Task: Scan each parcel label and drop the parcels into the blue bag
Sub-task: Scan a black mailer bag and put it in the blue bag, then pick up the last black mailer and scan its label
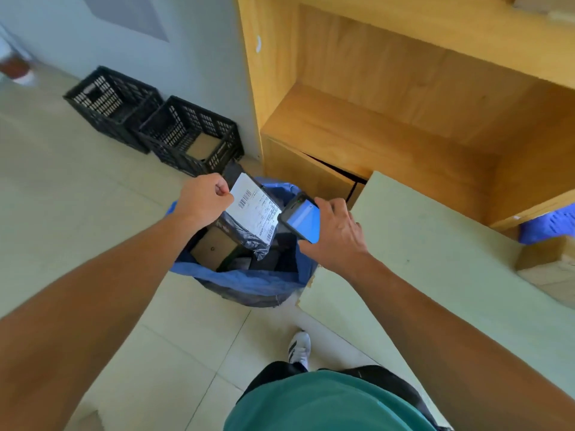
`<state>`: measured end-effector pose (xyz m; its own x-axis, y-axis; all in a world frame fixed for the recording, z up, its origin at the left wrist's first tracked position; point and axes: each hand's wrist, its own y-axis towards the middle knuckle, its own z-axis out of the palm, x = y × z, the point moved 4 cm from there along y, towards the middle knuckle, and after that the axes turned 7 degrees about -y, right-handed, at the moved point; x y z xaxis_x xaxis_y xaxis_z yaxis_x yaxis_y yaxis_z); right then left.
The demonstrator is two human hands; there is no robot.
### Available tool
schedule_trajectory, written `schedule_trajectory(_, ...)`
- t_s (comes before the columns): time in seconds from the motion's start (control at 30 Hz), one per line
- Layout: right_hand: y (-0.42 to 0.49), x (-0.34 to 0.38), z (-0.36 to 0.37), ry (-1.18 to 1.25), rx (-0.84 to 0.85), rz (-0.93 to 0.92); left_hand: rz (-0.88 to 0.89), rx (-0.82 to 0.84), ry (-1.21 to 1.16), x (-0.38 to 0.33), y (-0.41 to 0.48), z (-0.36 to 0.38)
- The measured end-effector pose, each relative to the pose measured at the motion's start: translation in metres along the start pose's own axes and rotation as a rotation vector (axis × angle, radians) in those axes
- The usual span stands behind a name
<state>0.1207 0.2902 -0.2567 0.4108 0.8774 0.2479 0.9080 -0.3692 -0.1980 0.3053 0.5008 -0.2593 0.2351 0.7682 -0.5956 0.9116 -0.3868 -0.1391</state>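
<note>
- Far left, on the tiled floor by the wall: two black plastic lattice crates (155, 119), side by side and well apart from the work.
- Left of centre: the left hand (203, 197) is curled, pinching the top corner of a grey plastic mailer parcel (245, 234). The parcel hangs over the mouth of the bag, not yet dropped.
- The parcel's white paper label (253, 209) with its barcodes faces up, tilted toward the scanner. The film beneath looks wrinkled, so a skewed or creased barcode could spoil the read.
- A corner pinch is a slim hold, so the parcel may slip into the bag unscanned.
- Centre, on the floor: the open blue plastic bag (249, 281) holds a brown cardboard box (214, 248) and dark items. Its soft rim could fold inward and catch a parcel.
- Right of centre: the right hand (334, 231) is wrapped round a dark handheld scanner with a lit blue screen (303, 220), just beside the label. It is also above the bag, so a loose grip would send it in.
- Right: a pale green counter (435, 259) stands below light wooden shelving (404, 104).
</note>
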Motion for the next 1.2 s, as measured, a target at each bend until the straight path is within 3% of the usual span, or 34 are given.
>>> schedule_trajectory(0.27, 0.029, 0.034, 0.004, -0.004, 0.012, -0.067, -0.133, 0.073, 0.023, 0.036, 0.000, -0.011)
schedule_trajectory(0.83, 0.041, 0.036, -0.013, -0.078, -0.008, -0.105, 0.046, 0.079, -0.128, 0.006, 0.019, -0.010)
schedule_trajectory(1.2, 0.029, 0.022, -0.018, -0.047, -0.053, -0.104, 0.073, 0.078, -0.137, -0.012, 0.019, 0.000)
